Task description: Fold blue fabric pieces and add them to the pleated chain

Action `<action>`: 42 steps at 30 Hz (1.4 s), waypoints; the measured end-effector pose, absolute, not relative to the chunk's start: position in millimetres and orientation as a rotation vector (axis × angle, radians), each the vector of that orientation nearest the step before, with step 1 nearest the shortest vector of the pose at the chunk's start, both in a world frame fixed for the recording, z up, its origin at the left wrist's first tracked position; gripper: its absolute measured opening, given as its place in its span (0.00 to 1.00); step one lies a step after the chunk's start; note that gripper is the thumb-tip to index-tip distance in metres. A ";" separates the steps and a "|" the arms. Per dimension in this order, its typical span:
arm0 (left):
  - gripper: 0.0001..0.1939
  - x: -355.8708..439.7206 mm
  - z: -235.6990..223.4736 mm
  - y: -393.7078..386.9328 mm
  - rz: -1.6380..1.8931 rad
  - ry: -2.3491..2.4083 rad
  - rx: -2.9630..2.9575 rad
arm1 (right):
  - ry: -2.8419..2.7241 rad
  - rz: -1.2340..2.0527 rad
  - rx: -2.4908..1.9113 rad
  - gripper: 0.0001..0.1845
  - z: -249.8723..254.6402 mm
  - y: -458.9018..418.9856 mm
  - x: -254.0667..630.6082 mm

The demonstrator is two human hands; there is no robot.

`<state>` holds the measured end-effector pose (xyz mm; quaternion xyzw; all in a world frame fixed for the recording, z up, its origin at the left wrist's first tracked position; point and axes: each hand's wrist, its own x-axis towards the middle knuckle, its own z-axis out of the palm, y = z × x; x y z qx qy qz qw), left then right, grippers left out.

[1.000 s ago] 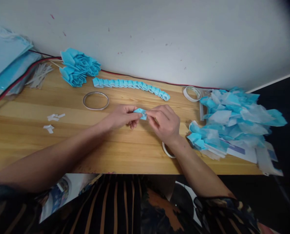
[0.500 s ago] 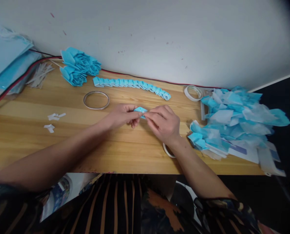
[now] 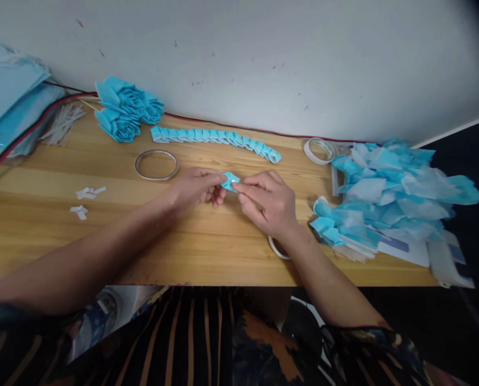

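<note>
In the head view, the left hand [image 3: 194, 187] has its thumb and forefinger closed on the near edge of a small blue folded piece [image 3: 229, 178], which sits between the two sets of fingers, above the counter [image 3: 207, 246]. The right hand [image 3: 269, 203] lays its index fingertip on the piece's opposite, lower corner, beside a small white patch; its thumb is curled just below, and I cannot tell whether it pinches anything.

Beyond the fingers lies a row of blue folded pieces [image 3: 211, 136]. White scraps [image 3: 87, 194] lie well to their left, a heap of blue and white sheets [image 3: 388, 185] well to their right, and a white ring [image 3: 277, 248] beside the right forearm.

The creases could spring open if the left pinch slackened. Pressing too hard with the right index could crush or skew the small piece.
</note>
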<state>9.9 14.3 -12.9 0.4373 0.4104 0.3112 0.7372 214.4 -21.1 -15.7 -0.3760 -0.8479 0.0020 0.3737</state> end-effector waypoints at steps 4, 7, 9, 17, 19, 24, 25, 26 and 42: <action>0.17 8.8 -11.5 15.5 0.579 0.997 1.217 | -1.961 0.371 -1.097 0.10 -10.2 -19.6 215.9; 0.17 9.4 -9.3 14.4 0.542 0.997 1.344 | -1.884 0.725 -1.188 0.15 -10.8 -17.3 216.3; 0.16 9.9 -8.6 13.2 0.557 0.973 1.385 | -1.873 0.901 -1.196 0.20 -13.0 -16.3 215.6; 0.15 9.6 -12.9 9.9 0.659 0.876 1.304 | -1.739 1.006 -1.182 0.23 -20.4 -14.2 212.3; 0.13 11.5 -13.8 8.9 0.681 0.860 1.311 | -1.716 1.018 -1.167 0.23 -21.7 -14.1 211.2; 0.10 16.3 -18.1 6.8 0.709 0.909 1.379 | -1.677 1.076 -1.088 0.23 -25.7 -14.9 208.7; 0.10 16.3 -19.2 6.9 0.726 0.913 1.375 | -1.671 1.088 -1.082 0.23 -26.7 -14.9 208.8; 0.10 16.1 -20.3 7.2 0.747 0.917 1.364 | -1.667 1.102 -1.081 0.23 -27.8 -14.7 209.0; 0.12 13.1 -18.1 8.1 0.767 0.971 1.371 | -1.666 1.099 -1.160 0.27 -27.1 -12.2 212.8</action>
